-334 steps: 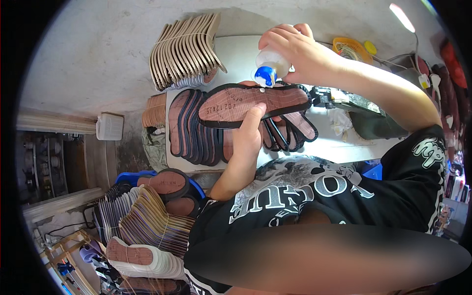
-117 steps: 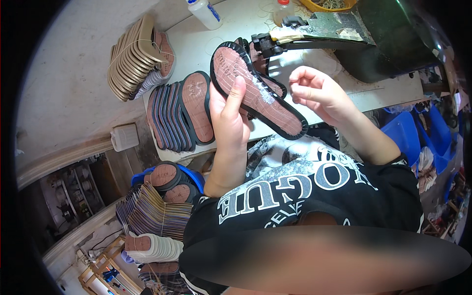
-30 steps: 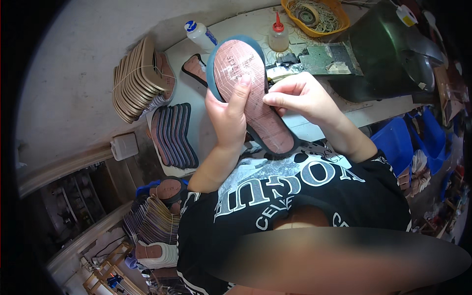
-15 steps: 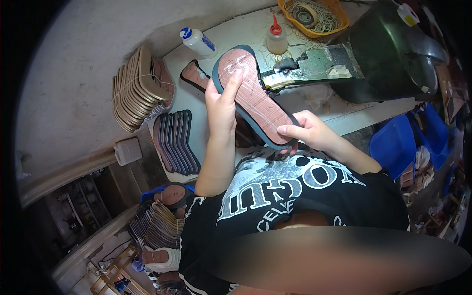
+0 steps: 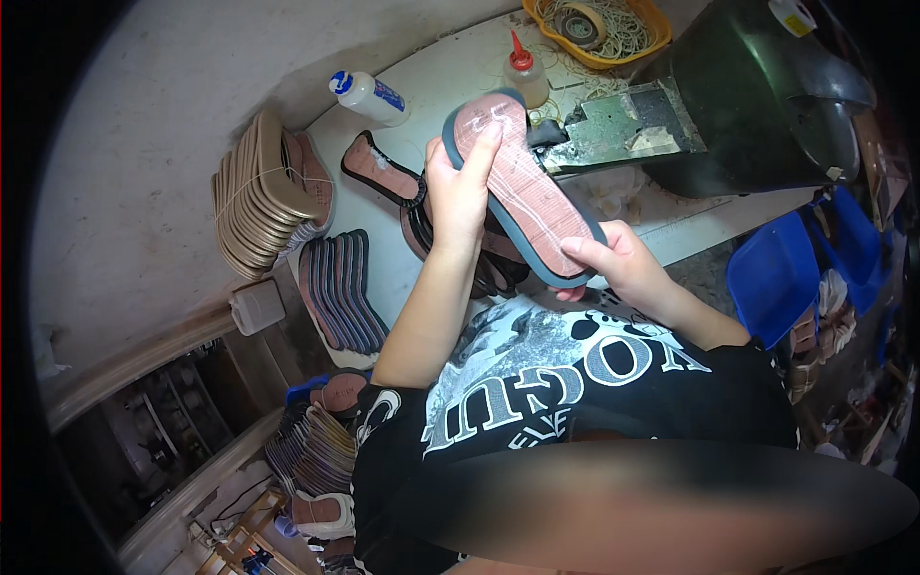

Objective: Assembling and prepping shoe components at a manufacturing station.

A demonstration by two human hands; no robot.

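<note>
Above the near side of the white table, my two hands hold up a shoe insole (image 5: 532, 196), pink on its upward face with a dark grey-blue rim and pale lines drawn along it. My left hand (image 5: 460, 196) grips it near the far end, thumb pressed on the pink face. The near end is pinched by my right hand (image 5: 623, 264), thumb on top and fingers underneath. Left of my left hand lies another pink insole (image 5: 379, 168) with a black, gathered edge and a whitish smear. Several dark-edged pieces (image 5: 494, 273) lie below my hands, partly hidden.
Tied beige insoles (image 5: 254, 196) and a row of dark-edged insoles (image 5: 335, 287) stand at left. Farther back are a white bottle (image 5: 374, 98), a red-nozzled bottle (image 5: 524, 81) and a yellow basket (image 5: 628, 63) of rubber bands. A dark machine (image 5: 767, 96) and blue chair (image 5: 771, 278) are at right.
The held insole and both hands have shifted slightly right in the picture, uncovering more of the black-edged insole on the table. The view has also shifted a little. Both hands keep their grip.
</note>
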